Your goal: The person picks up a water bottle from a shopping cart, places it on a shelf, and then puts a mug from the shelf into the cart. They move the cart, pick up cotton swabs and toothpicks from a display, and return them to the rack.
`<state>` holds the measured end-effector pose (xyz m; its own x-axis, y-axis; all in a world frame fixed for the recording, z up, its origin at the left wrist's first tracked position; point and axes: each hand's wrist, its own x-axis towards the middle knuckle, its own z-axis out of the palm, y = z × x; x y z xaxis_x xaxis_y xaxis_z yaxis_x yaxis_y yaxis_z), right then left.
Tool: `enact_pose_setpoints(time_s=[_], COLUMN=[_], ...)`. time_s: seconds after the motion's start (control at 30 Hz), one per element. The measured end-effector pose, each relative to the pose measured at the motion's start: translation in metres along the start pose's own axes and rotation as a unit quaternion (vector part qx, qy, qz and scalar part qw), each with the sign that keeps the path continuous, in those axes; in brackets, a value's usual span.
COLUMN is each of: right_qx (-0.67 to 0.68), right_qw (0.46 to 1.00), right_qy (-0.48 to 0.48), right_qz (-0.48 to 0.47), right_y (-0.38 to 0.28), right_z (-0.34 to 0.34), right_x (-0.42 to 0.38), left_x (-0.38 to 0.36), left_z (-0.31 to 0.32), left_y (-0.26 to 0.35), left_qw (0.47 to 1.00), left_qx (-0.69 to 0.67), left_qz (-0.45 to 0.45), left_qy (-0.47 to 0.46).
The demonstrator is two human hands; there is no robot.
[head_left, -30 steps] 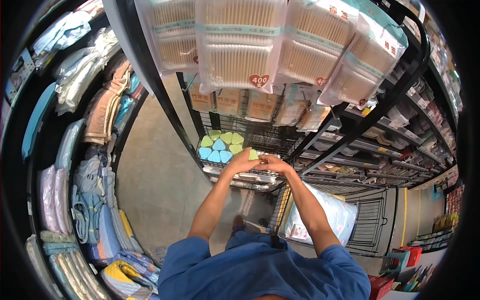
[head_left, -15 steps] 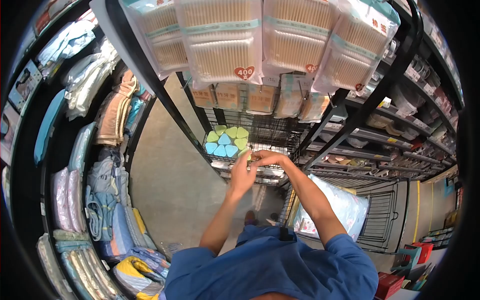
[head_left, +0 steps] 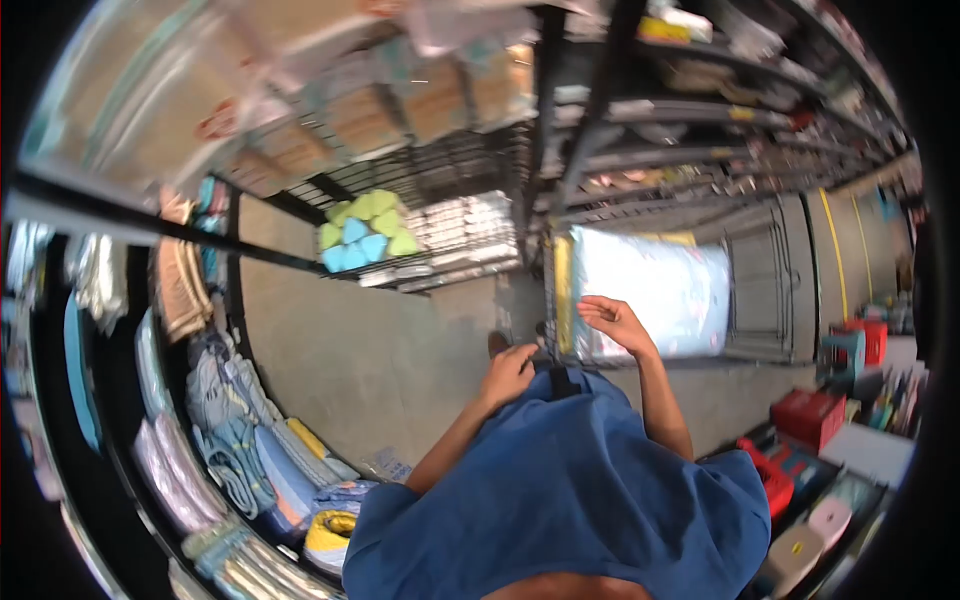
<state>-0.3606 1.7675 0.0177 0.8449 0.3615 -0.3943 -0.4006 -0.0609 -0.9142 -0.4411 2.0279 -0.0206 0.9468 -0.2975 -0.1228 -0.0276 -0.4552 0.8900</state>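
My left hand (head_left: 508,376) is in front of my blue shirt, near the waist, with its fingers loosely bent and a small gap showing between them. Nothing can be made out in it. My right hand (head_left: 613,322) is over the near edge of a light blue packaged bedding item (head_left: 655,280), fingers stretched out and holding nothing. Whether it touches the package cannot be told. That package lies in a black wire shopping cart (head_left: 765,270). Green triangular containers (head_left: 378,204) and blue ones (head_left: 352,250) sit together in a wire shelf basket, away from both hands.
White packs (head_left: 465,225) fill the basket beside the containers. Blurred hanging packs (head_left: 360,120) are above. Folded textiles (head_left: 235,400) line the left shelves. A red box (head_left: 808,418) stands at the right, and grey floor (head_left: 340,340) lies between.
My hands have left the green container they were at and drawn apart, back toward my body. The right one is now over the cart. The view has turned right.
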Motion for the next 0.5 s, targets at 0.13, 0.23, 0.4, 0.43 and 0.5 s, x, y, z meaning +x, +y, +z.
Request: enact_pose_setpoints(time_s=[0.13, 0.23, 0.4, 0.43, 0.5], right_qx=[-0.168, -0.221, -0.228, -0.215, -0.224], right_qw=[0.955, 0.929, 0.904, 0.904, 0.902], right_qy=[0.218, 0.278, 0.326, 0.335, 0.342], right_qz=[0.112, 0.107, 0.156, 0.158, 0.141], right_y=[0.082, 0.108, 0.115, 0.111, 0.128], right_z=[-0.04, -0.05, -0.054, -0.055, -0.062], right_x=[-0.061, -0.081, -0.076, -0.074, -0.066], left_x=[0.042, 0.084, 0.122, 0.125, 0.129], left_z=[0.0, 0.014, 0.062, 0.079, 0.112], left_y=[0.029, 0.036, 0.031, 0.019, -0.011], left_qw=[0.996, 0.988, 0.962, 0.974, 0.974], left_qx=[0.046, 0.102, 0.18, 0.116, 0.058], left_qz=[0.03, 0.047, 0.118, 0.038, -0.04], left_qy=[-0.067, -0.108, -0.171, -0.192, -0.217])
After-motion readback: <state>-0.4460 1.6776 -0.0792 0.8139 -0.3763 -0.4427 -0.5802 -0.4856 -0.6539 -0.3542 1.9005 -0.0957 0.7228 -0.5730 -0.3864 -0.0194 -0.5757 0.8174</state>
